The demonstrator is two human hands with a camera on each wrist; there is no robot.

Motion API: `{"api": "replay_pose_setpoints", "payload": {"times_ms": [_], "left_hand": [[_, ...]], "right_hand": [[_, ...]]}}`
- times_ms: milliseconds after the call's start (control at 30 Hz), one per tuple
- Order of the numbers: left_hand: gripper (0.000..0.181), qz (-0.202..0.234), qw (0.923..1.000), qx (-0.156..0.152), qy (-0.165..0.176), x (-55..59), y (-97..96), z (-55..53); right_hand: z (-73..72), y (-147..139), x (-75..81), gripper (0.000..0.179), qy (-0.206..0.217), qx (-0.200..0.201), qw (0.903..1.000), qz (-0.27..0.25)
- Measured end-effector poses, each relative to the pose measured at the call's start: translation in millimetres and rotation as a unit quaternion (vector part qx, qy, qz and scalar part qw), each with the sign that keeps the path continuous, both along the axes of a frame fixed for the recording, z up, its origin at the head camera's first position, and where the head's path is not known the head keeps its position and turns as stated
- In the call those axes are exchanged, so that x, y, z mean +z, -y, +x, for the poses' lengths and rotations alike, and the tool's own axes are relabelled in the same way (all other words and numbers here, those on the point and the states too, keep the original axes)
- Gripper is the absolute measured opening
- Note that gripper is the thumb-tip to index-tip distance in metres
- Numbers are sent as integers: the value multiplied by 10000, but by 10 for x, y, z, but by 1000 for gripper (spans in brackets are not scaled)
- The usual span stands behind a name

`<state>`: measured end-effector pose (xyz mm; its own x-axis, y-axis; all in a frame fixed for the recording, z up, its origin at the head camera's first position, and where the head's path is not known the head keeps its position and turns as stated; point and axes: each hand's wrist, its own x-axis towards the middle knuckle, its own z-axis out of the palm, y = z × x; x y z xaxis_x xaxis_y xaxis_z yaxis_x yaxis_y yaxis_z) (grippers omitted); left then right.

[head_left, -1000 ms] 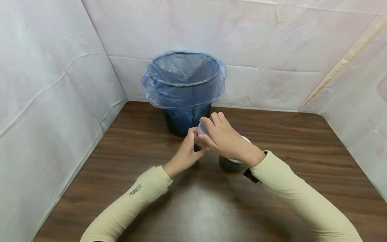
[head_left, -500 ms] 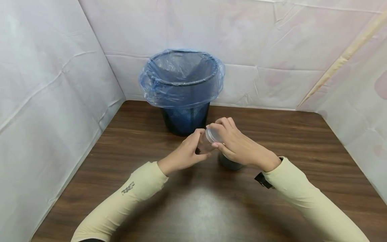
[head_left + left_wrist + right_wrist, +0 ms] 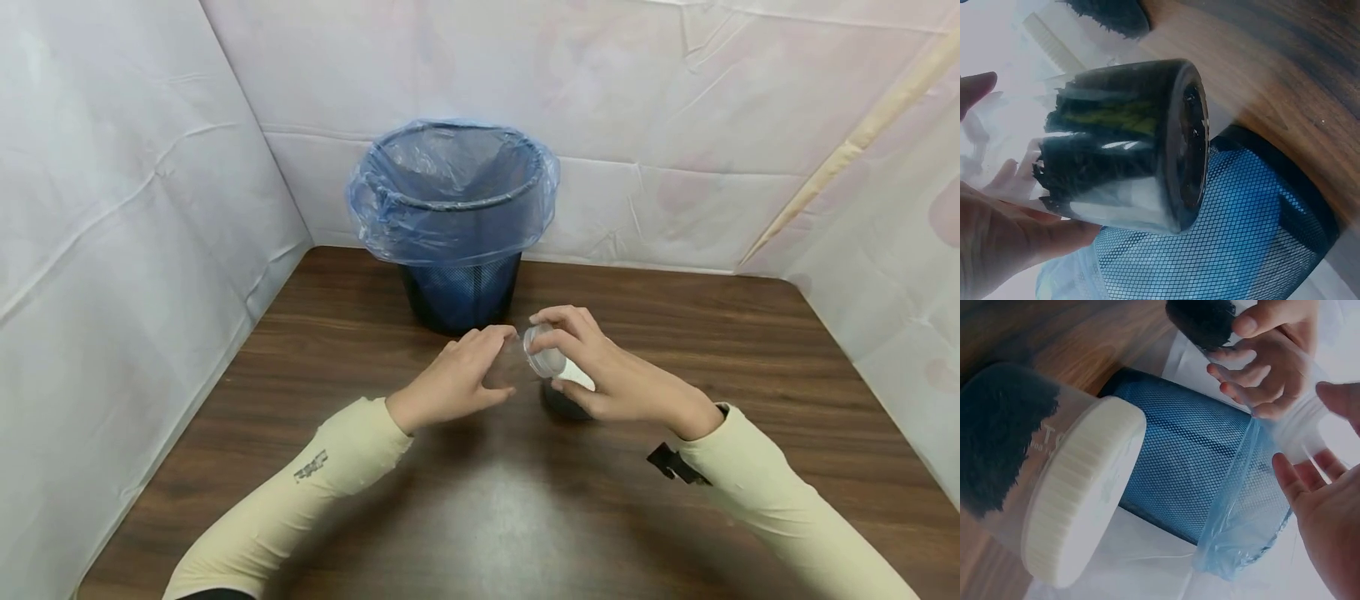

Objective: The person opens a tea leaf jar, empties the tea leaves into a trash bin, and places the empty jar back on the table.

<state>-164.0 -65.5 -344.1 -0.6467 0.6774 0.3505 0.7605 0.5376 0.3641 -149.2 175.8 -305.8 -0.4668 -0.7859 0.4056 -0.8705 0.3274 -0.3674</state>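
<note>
A clear jar (image 3: 1110,144) with dark, flaky, leaf-like contents is tilted nearly on its side in the air. My left hand (image 3: 453,379) grips its body, fingers and thumb curled round the wall. At the jar's other end, the fingers of my right hand (image 3: 611,375) curl round a clear lid (image 3: 546,354); whether it is seated or loose on the jar I cannot tell. On the table behind my right hand stands a second jar (image 3: 1004,447), holding similar dark contents under a ribbed white lid (image 3: 1085,494). My right hand partly hides this jar in the head view.
A mesh waste bin (image 3: 461,296) lined with a blue plastic bag (image 3: 457,237) stands beyond my hands at the back of the brown wooden table (image 3: 675,325). Pale cloth walls (image 3: 675,125) enclose the back and both sides.
My right hand has shifted right and slightly nearer, with the lid end of the jar moving the same way. The left hand has moved slightly left, and the hands are farther apart.
</note>
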Motion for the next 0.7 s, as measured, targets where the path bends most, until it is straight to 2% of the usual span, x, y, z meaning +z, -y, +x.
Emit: {"api": "replay_pose_setpoints", "payload": {"times_ms": [67,133,267,333,433,567,700], "left_hand": [[67,-102,9999,93,-72,-6,-5,2],[66,-212,9995,197,-162,-12,-7,4],[65,-394,9983,329,-293,-13,-14,16],[65,-425,9979,338,-347,-15,-19,26],[65,-482,9974,337,-405,-17,-27,35],[66,-542,9969,330,-470,-33,-33,35],[66,-564,9965,324,-533,-44,-33,36]], "right_hand": [[19,-3,16,59,99,-222,9997,-6],[44,5,41,67,165,-720,9972,72],[79,49,88,65,469,-1964,9784,442],[75,61,88,59,602,-2239,9712,550],[51,48,67,50,634,-2113,9742,476],[24,3,19,48,533,-1519,9869,108],[-7,-10,-18,46,420,-902,9948,-208]]}}
